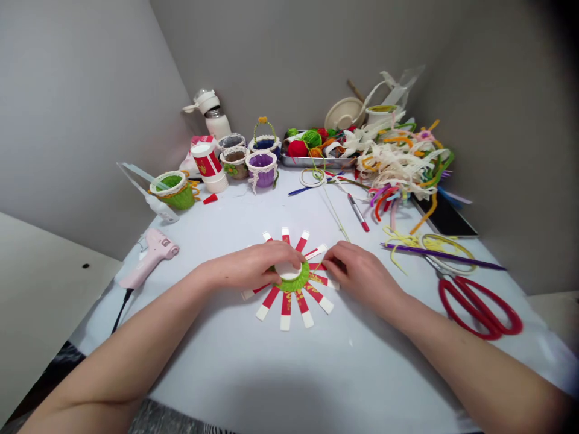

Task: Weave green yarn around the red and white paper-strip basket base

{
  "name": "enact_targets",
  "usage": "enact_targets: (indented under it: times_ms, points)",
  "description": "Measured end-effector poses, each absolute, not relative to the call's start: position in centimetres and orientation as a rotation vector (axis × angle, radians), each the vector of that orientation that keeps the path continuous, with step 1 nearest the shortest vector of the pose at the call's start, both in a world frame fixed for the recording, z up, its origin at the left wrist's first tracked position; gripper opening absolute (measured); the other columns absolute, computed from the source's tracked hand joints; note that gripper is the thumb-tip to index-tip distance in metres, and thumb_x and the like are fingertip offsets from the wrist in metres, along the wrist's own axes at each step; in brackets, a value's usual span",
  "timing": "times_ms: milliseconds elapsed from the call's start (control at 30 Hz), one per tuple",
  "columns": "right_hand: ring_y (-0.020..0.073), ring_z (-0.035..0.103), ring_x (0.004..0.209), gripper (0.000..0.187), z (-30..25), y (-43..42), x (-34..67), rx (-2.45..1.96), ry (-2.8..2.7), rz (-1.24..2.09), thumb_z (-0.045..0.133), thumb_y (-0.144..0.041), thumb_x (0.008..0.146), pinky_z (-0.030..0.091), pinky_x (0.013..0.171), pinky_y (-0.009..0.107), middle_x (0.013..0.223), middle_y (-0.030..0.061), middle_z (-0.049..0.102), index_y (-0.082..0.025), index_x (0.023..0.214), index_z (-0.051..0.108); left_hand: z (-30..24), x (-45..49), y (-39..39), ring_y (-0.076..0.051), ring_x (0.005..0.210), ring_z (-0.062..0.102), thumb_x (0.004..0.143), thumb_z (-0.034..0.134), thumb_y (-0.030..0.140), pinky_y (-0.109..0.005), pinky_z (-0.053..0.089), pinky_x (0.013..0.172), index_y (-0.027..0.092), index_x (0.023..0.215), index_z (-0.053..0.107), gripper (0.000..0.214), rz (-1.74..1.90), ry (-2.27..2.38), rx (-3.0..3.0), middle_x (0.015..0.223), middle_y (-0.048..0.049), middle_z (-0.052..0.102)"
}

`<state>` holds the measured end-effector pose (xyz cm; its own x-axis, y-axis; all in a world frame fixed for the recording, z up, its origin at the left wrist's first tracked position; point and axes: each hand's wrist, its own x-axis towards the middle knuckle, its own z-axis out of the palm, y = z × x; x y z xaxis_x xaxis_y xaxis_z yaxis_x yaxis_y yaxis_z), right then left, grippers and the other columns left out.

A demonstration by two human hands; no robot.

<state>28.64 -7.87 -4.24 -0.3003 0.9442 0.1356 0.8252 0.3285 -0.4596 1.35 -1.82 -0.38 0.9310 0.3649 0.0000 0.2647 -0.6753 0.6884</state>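
Item: a flat sunburst of red-and-white paper strips [271,299] radiating from a green woven ring [294,284] capped by a round white disc [287,271], lying on the pale worktop [226,374] directly between the 2 hands. Left hand [246,268]: fingers curved over the disc and bearing down on it; whether they grip it or only press cannot be told. Right hand [359,274]: fingers bunched at the inner ends of the strips on the right side, touching them; a firm pinch cannot be confirmed. Handling, as judged: very light, with thin strips that crease easily and a stiffer centre, so best taken at the disc and ring, not the strip tips. Also present: 1 pink hot-glue gun [149,256], 1 pair of red-handled steel scissors [479,307], 1 red-capped marker [357,211], 1 purple-lined basket [261,169], 1 steel tray [312,161] of yarn balls [297,147], and 1 heap of cream paper shreds [398,163].
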Motion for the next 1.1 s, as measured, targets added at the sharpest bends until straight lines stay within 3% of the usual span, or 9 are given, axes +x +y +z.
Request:
enact_targets:
  times_ms: [167, 367, 500, 700, 900, 1100]
  points:
    - [0.0195, 0.062, 0.082, 0.014, -4.3, -7.9, 28.6, -1.596, -2.219, 0.463, 0.056, -0.020, 0.099, 0.044, 0.073, 0.031, 0.090, 0.0041, 0.067, -0.021, 0.087, 0.064, -0.1, 1.9, -2.5, -0.031, 0.146, 0.050, 0.096, 0.070, 0.021, -0.049, 0.044, 0.119, 0.021, 0.132, 0.059, 0.038, 0.243, 0.522, 2.350, 0.157, -0.0159, 0.051]
    - [0.0202, 0.063, 0.085, 0.016, -4.2, -7.9, 28.6, -1.594, -2.222, 0.469, 0.056, -0.020, 0.100, 0.045, 0.075, 0.032, 0.091, 0.0047, 0.067, -0.021, 0.088, 0.066, -0.7, 2.8, -3.3, -0.034, 0.130, 0.054, 0.092, 0.079, 0.035, -0.052, 0.048, 0.111, 0.022, 0.130, 0.060, 0.046, 0.306, 0.780, 2.402, 0.133, -0.0136, 0.060]
    - [0.0210, 0.064, 0.087, 0.015, -3.8, -8.0, 29.1, -1.484, -2.240, 0.494, 0.056, -0.019, 0.101, 0.048, 0.078, 0.033, 0.094, 0.0063, 0.069, -0.020, 0.092, 0.068, -0.8, 2.3, -2.7, -0.033, 0.129, 0.055, 0.094, 0.073, 0.025, -0.052, 0.046, 0.110, 0.024, 0.132, 0.059, 0.040, 0.266, 0.749, 2.427, 0.135, -0.0118, 0.064]
    - [0.0213, 0.065, 0.094, 0.022, -2.2, -9.3, 29.7, -1.203, -2.400, 0.474, 0.049, -0.013, 0.104, 0.050, 0.080, 0.032, 0.101, 0.0084, 0.069, -0.019, 0.104, 0.069, -0.5, 1.1, -1.3, -0.028, 0.133, 0.057, 0.090, 0.061, 0.004, -0.051, 0.040, 0.117, 0.029, 0.132, 0.059, 0.049, 0.200, 0.685, 2.427, 0.138, -0.0057, 0.066]
    - [0.0182, 0.060, 0.073, 0.023, -1.4, -11.4, 29.3, -1.175, -2.675, 0.419, 0.053, -0.009, 0.100, 0.042, 0.064, 0.031, 0.083, 0.0040, 0.063, -0.018, 0.086, 0.069, -0.5, 0.7, -0.8, -0.027, 0.134, 0.058, 0.090, 0.062, 0.003, -0.050, 0.040, 0.117, 0.027, 0.130, 0.060, 0.047, 0.153, 0.663, 2.385, 0.140, -0.0064, 0.066]
    - [0.0175, 0.058, 0.069, 0.022, -1.9, -12.3, 28.9, -1.053, -2.791, 0.319, 0.059, -0.005, 0.093, 0.035, 0.063, 0.033, 0.079, 0.0026, 0.063, -0.019, 0.077, 0.063, -0.3, 0.7, -0.8, -0.028, 0.135, 0.058, 0.090, 0.063, 0.001, -0.047, 0.039, 0.117, 0.027, 0.129, 0.061, 0.046, 0.143, 0.676, 2.370, 0.141, -0.0060, 0.066]
